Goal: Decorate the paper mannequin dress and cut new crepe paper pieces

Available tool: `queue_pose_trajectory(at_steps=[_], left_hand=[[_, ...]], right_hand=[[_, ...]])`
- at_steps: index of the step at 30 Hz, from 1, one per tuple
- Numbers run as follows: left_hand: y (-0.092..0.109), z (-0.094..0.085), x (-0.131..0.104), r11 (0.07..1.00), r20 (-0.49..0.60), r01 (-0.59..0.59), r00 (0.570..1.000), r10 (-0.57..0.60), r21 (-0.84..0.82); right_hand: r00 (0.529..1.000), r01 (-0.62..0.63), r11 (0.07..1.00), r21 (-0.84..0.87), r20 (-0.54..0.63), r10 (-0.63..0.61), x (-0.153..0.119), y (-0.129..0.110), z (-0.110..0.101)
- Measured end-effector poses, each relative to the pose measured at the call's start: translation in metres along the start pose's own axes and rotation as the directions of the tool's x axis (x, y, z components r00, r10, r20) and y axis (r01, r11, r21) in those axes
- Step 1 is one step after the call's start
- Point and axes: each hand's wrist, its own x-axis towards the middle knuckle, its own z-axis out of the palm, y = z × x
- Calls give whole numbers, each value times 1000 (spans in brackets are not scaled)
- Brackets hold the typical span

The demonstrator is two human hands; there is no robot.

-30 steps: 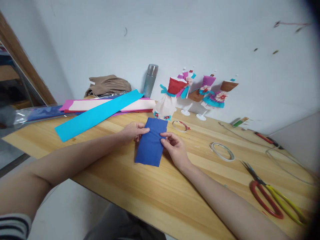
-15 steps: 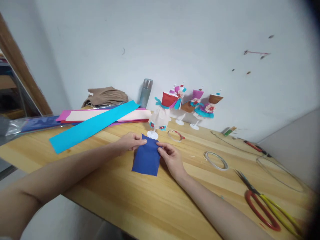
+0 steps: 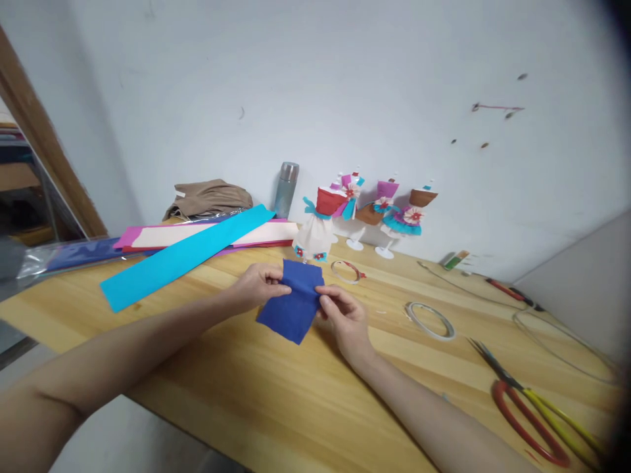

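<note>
Your left hand point(image 3: 259, 287) has its thumb and fingers pinched on the left edge of the blue sheet point(image 3: 292, 309), and your right hand point(image 3: 349, 322) pinches its right edge. The sheet is between your hands, above the near part of the table point(image 3: 276, 394), its upper end just in front of the figure in the red top point(image 3: 315, 226) and its lower end tilted towards you. A crease runs across it between your grips. To your right, the scissors point(image 3: 511, 381) lie near a tape ring point(image 3: 450, 330). To your left, a turquoise strip point(image 3: 185, 259) lies slantwise over a pale strip point(image 3: 269, 231), near the flask point(image 3: 286, 192).
</note>
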Motion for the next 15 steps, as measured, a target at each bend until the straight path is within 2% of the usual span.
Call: queue_pose_trajectory(at_steps=[3,7,11,15], left_hand=[[8,-2,-3,986,-41,-137,989,142,95],[22,-1,-11,929,-27,-297,950,311,220],[34,1,-17,903,-9,-329,939,345,275],[35,-1,-18,871,34,-361,928,371,332]], right_hand=[[998,53,998,34,33,-55,-7,-7,2],[999,34,999,35,27,-35,-12,-12,6],[999,47,998,34,-21,-47,-12,-12,9],[1000,-5,994,109,14,4,-10,-11,11]])
